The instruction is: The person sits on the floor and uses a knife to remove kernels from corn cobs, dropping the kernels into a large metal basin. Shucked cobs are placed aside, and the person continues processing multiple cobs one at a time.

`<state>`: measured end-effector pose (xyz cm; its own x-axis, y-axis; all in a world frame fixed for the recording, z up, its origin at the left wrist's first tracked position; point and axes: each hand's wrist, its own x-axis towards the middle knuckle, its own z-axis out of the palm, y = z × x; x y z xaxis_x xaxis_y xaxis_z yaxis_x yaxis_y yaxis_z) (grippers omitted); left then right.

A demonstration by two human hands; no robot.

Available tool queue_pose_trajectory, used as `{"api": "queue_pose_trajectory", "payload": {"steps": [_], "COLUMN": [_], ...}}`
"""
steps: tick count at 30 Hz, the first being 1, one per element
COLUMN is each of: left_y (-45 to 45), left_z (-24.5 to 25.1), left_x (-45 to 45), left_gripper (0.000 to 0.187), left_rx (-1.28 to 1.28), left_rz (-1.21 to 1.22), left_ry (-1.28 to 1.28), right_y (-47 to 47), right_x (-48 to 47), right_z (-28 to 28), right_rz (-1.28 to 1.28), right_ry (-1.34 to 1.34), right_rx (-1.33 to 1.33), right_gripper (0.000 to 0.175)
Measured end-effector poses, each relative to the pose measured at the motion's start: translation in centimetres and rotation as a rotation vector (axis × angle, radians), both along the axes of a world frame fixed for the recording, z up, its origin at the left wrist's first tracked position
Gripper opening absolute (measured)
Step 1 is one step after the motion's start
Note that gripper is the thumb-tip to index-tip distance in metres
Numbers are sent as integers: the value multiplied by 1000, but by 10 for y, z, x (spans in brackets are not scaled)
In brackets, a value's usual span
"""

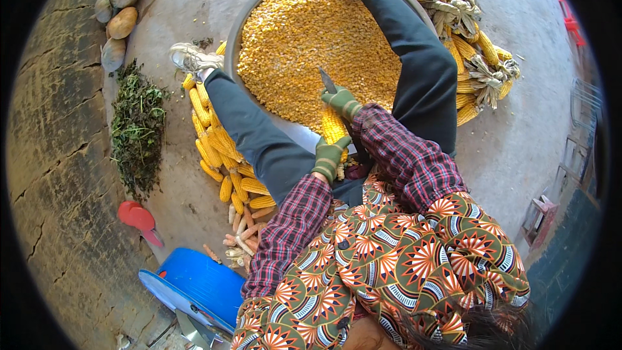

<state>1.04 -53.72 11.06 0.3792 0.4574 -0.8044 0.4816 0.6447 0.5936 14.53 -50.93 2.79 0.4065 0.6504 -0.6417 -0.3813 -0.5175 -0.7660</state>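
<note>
My left hand (328, 156), in a green striped glove, grips the lower part of a yellow ear of corn (334, 125). In my right hand (343, 101), gloved alike, is a pointed metal blade (327, 80), its tip directed away from me. That hand rests at the far end of the ear and partly covers it. Both hands are above the near side of a wide metal basin (233, 39) that lies between my legs. Loose corn kernels (311, 39) fill much of the basin. The blade's handle is hidden inside my fist.
Ears of corn (214, 143) and stripped cobs (248, 236) lie left of my legs. Husk-tied corn (469, 48) is heaped right. Wilted greens (138, 129), gourds (123, 23), a red object (137, 216) and a blue plastic drum (204, 282) line the left; a small stool (539, 221) stands right.
</note>
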Motion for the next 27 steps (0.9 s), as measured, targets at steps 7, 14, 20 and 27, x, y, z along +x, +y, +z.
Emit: {"api": "queue_pose_trajectory", "payload": {"steps": [7,14,20,27], "left_y": [-13,12,2,-1], "left_z": [44,23,21,36], "left_x": [-2,-7,3,-15], "left_gripper": [33,26,27,32], "left_rx": [-992,-214,-251,-796], "left_rz": [474,-26,-15,316], "left_ry": [-664,53,-26,-351], "right_y": [-6,-4,-6,-6], "right_x": [4,2,5,4], "right_z": [12,-13,20,16], "right_rz": [75,-103,10,52], "right_ry": [-151,269,-51,-90], "right_rx": [-67,163,-39,-88], "right_gripper": [33,30,32,30]}}
